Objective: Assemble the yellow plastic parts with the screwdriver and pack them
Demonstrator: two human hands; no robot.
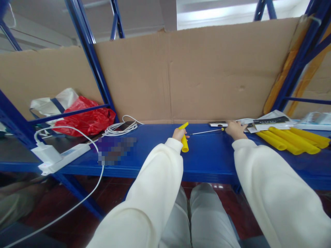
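My left hand (179, 134) is closed round a short yellow tube (184, 140), holding it tilted over the blue shelf (207, 158). My right hand (234, 129) rests further right on the shelf, its fingers curled at the yellow handle end of a thin screwdriver (207, 132) whose metal shaft lies flat, pointing left toward the tube. Just right of that hand lie white papers and a dark strip (269, 120). Both arms wear cream sleeves.
Several long yellow tubes (292, 140) lie at the shelf's right. A coiled white cable (120, 128), a power strip with charger (57, 155), a red bag (86, 119) and a white bag (55, 103) sit left. Brown cardboard (193, 75) backs the shelf; blue rack posts (90, 55) stand around.
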